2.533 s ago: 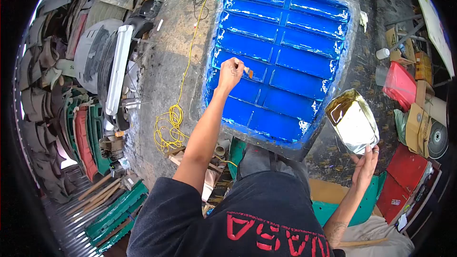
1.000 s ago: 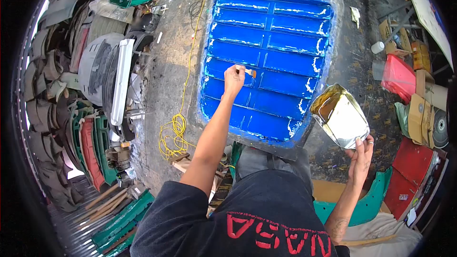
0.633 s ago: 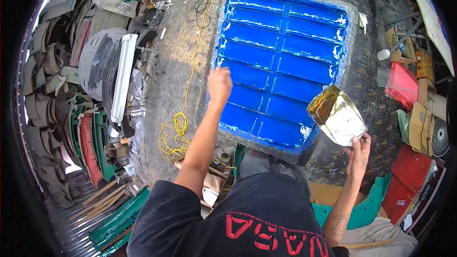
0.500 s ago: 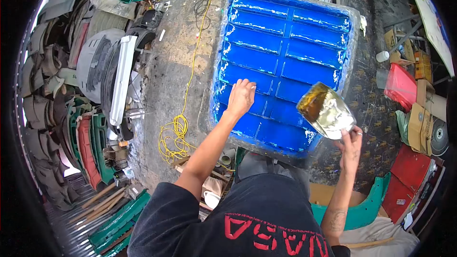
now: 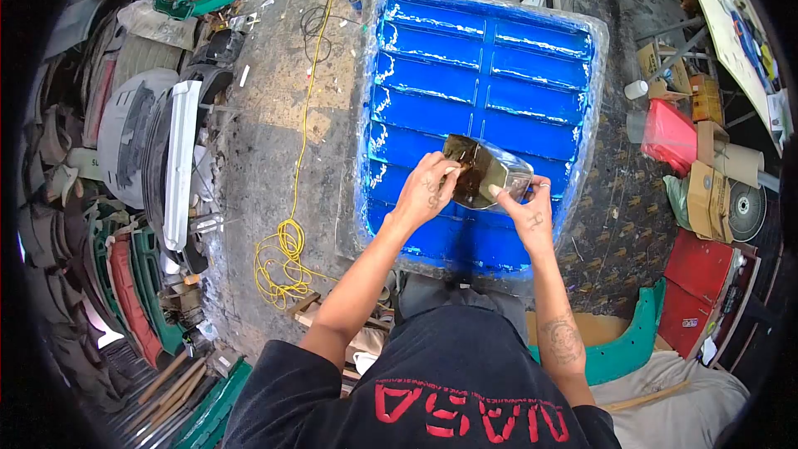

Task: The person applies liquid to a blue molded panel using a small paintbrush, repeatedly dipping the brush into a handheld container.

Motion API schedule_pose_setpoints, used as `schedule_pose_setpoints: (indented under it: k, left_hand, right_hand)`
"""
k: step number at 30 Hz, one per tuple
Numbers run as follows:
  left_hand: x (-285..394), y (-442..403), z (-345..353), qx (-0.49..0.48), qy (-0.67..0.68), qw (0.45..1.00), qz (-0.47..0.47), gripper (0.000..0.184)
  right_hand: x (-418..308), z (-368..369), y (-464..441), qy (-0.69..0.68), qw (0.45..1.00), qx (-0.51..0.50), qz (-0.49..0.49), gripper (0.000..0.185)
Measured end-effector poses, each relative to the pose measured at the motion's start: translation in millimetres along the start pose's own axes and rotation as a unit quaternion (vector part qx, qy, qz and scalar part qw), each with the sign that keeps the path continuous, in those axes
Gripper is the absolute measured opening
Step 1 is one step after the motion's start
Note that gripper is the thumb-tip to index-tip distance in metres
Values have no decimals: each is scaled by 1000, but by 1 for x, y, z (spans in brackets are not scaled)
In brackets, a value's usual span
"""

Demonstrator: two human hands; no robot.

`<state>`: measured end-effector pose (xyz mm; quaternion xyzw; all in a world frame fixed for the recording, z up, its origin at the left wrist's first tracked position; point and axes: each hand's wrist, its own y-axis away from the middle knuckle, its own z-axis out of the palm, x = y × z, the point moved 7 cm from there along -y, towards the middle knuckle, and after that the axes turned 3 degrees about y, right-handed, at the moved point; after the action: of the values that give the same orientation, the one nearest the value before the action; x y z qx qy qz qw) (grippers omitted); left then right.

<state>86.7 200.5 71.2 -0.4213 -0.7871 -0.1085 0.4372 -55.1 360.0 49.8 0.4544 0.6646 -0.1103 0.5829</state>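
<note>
My right hand (image 5: 529, 213) grips a square, open metal tin (image 5: 500, 176) by its base end, thumb on one side. The tin is tilted, its brown-stained inside facing left. At its mouth is my left hand (image 5: 426, 193), fingers bent and closed together against or just inside the rim; whatever they may pinch is too small to make out. Below both hands lies a large blue ribbed mould (image 5: 440, 75) with two columns of slats, whitish streaks along its ridges and a rough, pale edge.
A yellow cord (image 5: 287, 241) lies coiled on the floor left of the mould. Stacked panels and a white strip (image 5: 180, 166) line the left side. At right are a red bin (image 5: 667, 135), a cardboard box (image 5: 708, 201) and a red cabinet (image 5: 698, 291). A green part (image 5: 619, 357) curves near my right arm.
The tin has moved left, to above the middle of the mould. My left hand has come from over the mould to the tin's mouth. The view has shifted slightly.
</note>
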Motion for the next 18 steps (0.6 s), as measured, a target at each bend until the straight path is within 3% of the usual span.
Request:
schedule_pose_setpoints:
  k: [4, 5, 8, 11, 13, 15, 18]
  left_hand:
    - [-44, 16, -35, 80, 179, 965, -174, 14]
    - [-63, 22, -45, 72, 174, 951, -244, 16]
    - [-113, 34, -62, 135, 184, 923, -309, 24]
    - [-159, 34, -50, 181, 101, 941, -266, 23]
    - [-163, 26, -61, 187, 21, 953, -237, 23]
    - [-139, 15, -86, 246, -129, 954, -117, 22]
    - [-108, 10, -78, 197, -232, 952, -40, 16]
  right_hand:
    - [2, 10, -1, -9, 1000, 4, 8, 71]
    - [5, 11, -3, -14, 1000, 7, 19, 71]
    - [14, 10, -8, -4, 1000, 15, 26, 71]
    - [30, 5, -12, 19, 999, 18, 43, 68]
    - [21, -1, -7, -84, 995, 17, 54, 61]
    - [30, -20, -4, -109, 989, 4, 97, 61]
    - [30, -56, 7, -133, 987, 6, 95, 61]
